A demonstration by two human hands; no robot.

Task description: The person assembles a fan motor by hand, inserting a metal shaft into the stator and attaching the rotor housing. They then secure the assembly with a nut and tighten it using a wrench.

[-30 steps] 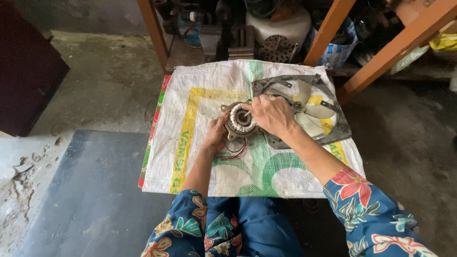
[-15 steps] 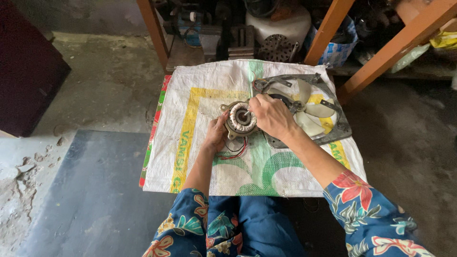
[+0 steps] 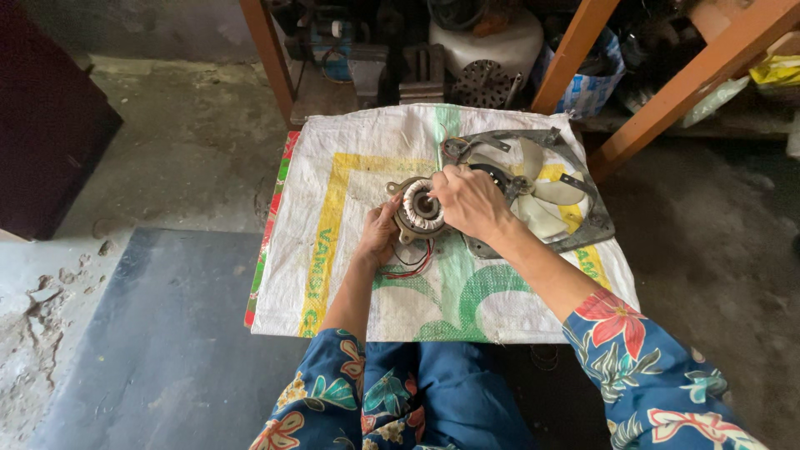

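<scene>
Lying on the woven sack [image 3: 350, 275] beside the fan frame [image 3: 583, 237], the motor stator [image 3: 419, 210] is gripped by the left hand [image 3: 377, 237] and pinched at its centre by the right hand [image 3: 468, 200], apparently part-dismantled.

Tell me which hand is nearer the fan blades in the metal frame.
Right. The right hand rests between the round motor and the fan blades, overlapping the metal frame's left edge. The left hand grips the motor's far side, away from the blades.

Left hand [image 3: 379, 236] steadying round motor [image 3: 418, 210], right hand [image 3: 468, 200] atop it, fan frame [image 3: 546, 193] beside, woven sack [image 3: 350, 208] beneath
</scene>
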